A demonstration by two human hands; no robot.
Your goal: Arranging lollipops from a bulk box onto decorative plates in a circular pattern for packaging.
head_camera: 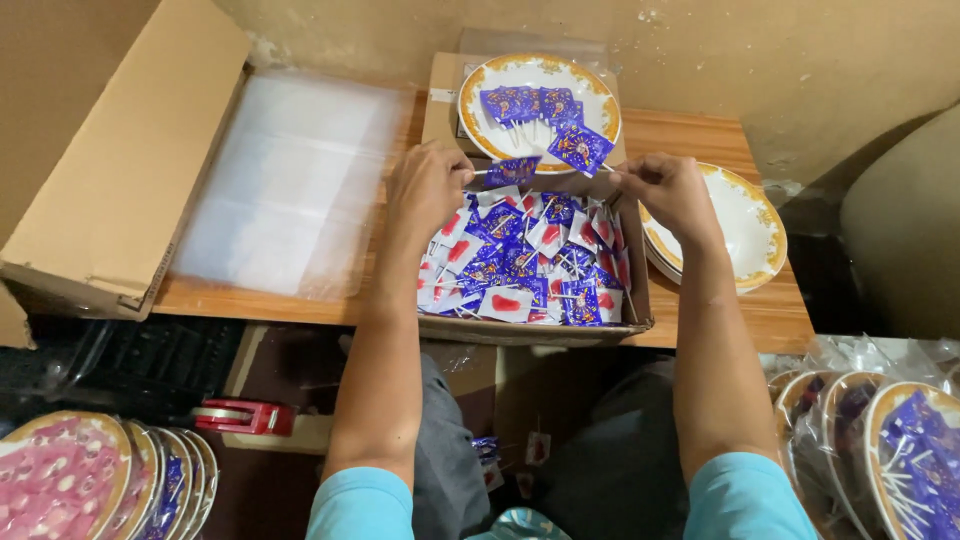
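- Nearest the person, at 7 o'clock on the floor, wrapped plates stand on edge in a row, with a red tape dispenser just beside them; at 5 o'clock more bagged plates hold blue flags on sticks.
- At the middle of the desk, an open cardboard box is filled with a loose heap of small paper flags, blue and white with red marks, each on a thin stick.
- The left hand pinches 1 blue flag pick by its stick, fingers closed narrow over the far rim of the box.
- The right hand is closed on a thin stick at 1 o'clock of the box; I cannot tell which flag that stick belongs to.
- By my judgement these picks are very light, the paper soft and easily creased, the stick stiff but snappable; the stick is the place to hold.
- At 12 o'clock, a gold-rimmed plate holds several blue flags.
- At 3 o'clock, empty gold-rimmed plates are stacked.
- At 10 o'clock, a big carton holds clear plastic bags.
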